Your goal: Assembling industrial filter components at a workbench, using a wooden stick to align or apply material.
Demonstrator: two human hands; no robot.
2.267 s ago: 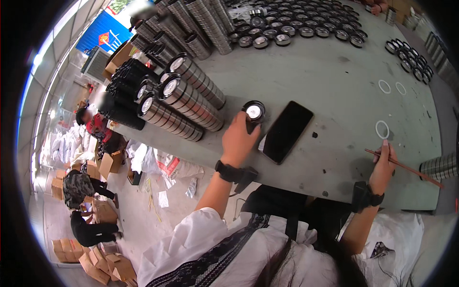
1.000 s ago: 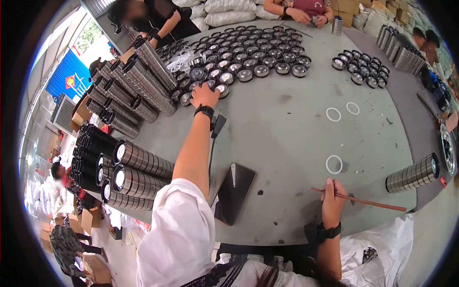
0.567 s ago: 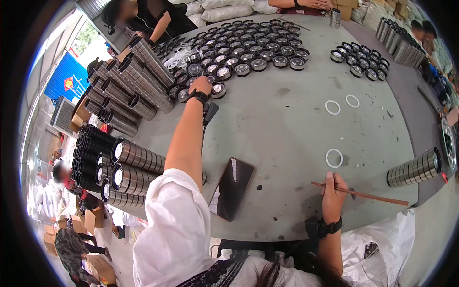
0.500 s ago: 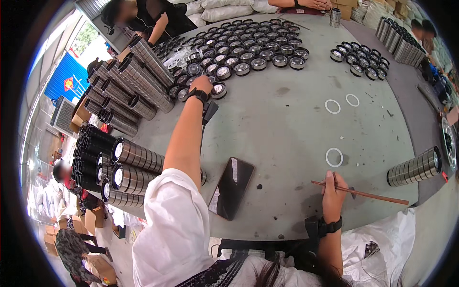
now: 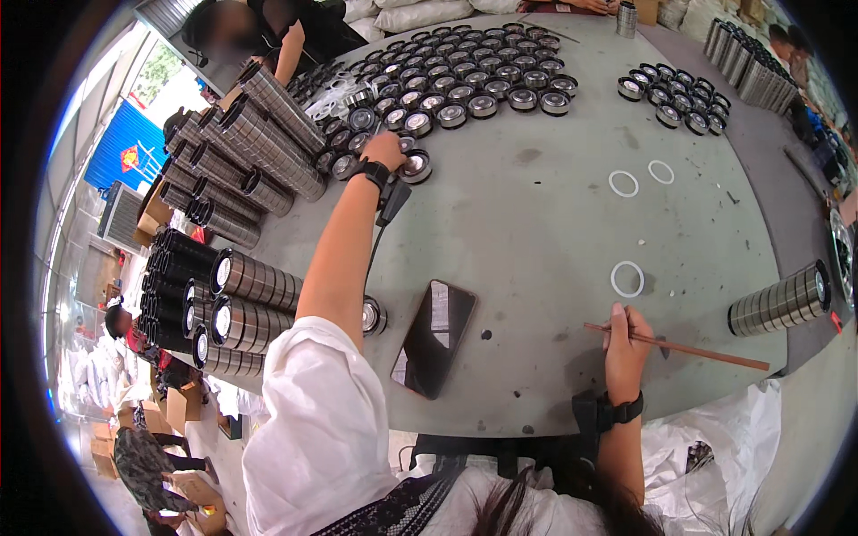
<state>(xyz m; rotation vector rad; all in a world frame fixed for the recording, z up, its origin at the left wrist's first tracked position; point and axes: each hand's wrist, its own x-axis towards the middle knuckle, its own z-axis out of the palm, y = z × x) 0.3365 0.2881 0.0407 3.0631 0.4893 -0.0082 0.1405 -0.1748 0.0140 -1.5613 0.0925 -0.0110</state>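
My left hand (image 5: 382, 152) reaches to the near left edge of a large group of round black-and-silver cups (image 5: 483, 106). Its fingers look curled, but the fingertips and anything in them are hidden behind the back of the hand. One cup (image 5: 416, 166) sits just right of that hand. My right hand (image 5: 628, 353), near the front of the table, grips a thin brown stick (image 5: 706, 354) that slants down to the right. A white ring (image 5: 627, 279) lies flat just beyond this hand. Another round cup (image 5: 374, 315) shows beside my left forearm.
A dark phone (image 5: 435, 339) lies on the grey table (image 5: 527, 241). Tall stacks of cups (image 5: 268, 134) stand at left, with lying stacks (image 5: 259, 286) nearer. Two white rings (image 5: 623, 184) lie farther right. A tilted stack (image 5: 779, 302) occupies the right edge. A co-worker (image 5: 268, 36) leans in at far left.
The view has shifted slightly. My left hand has moved a little among the cups, and more of the cup beside my left forearm shows. My right hand still holds the stick.
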